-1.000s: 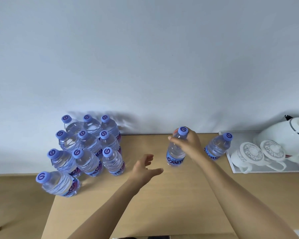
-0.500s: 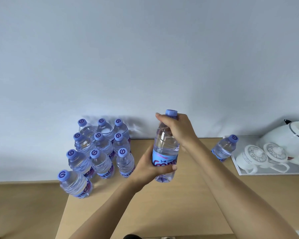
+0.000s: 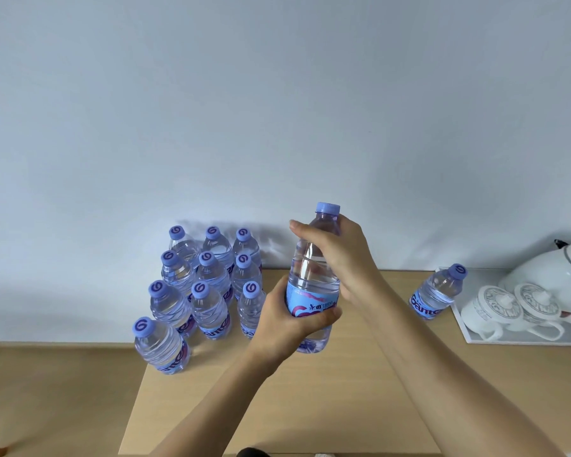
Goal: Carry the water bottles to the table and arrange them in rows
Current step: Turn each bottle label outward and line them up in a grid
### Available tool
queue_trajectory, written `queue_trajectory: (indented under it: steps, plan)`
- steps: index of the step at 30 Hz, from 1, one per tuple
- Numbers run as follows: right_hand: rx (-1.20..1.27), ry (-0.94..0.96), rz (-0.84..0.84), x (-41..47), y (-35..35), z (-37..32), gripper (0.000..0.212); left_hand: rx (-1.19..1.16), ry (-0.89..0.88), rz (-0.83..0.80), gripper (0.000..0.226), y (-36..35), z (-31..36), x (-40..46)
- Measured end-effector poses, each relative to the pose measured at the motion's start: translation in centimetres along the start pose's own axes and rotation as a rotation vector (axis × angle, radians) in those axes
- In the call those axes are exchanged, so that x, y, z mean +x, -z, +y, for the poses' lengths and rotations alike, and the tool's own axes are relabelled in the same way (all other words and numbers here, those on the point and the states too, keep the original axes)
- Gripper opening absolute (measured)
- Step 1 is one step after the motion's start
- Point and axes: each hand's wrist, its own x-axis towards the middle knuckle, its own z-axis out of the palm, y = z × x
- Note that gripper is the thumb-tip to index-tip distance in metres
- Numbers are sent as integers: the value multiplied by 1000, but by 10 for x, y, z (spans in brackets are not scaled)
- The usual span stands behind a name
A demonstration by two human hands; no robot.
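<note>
I hold one clear water bottle (image 3: 314,275) with a purple cap upright above the wooden table (image 3: 310,400). My right hand (image 3: 337,249) grips its neck and shoulder just under the cap. My left hand (image 3: 287,318) wraps round its blue label lower down. Several bottles stand in rows (image 3: 208,285) at the table's back left corner, and one more bottle (image 3: 160,346) stands at the left front of that group. A single bottle (image 3: 437,293) stands apart on the right, beside the tray.
A white tray (image 3: 468,338) at the right edge carries a white teapot (image 3: 554,278) and two white cups (image 3: 508,308). A plain wall rises right behind the table. The table's left edge runs just below the grouped bottles; wooden floor shows to the left.
My right hand lifted the bottle off the table and brought it left toward me. My left hand, empty a second ago, came up and took hold of its label.
</note>
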Motion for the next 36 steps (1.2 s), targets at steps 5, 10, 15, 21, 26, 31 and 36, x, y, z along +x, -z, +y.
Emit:
queue_trajectory:
  steps: [5,10,15,21,26,31,36]
  plan:
    - [-8,18,-45,-1,0,-1,14,-30,6,-47,52,3,1,-6]
    - [30,-39,-205,-1,3,-6,9,-65,72,-233,56,9,10,-7]
    - [128,-59,-328,2,6,-10,15,-144,95,-339,54,17,15,-6]
    - [166,15,-380,2,1,-13,13,-88,50,-174,59,16,17,-6]
    - [-23,122,-141,-5,-8,-16,41,-19,-16,0,42,14,19,-3]
    - [56,109,-71,-8,-19,-13,26,20,-31,27,52,12,16,-3]
    - [103,81,-200,-2,-14,-17,18,-7,29,-115,60,21,18,-4]
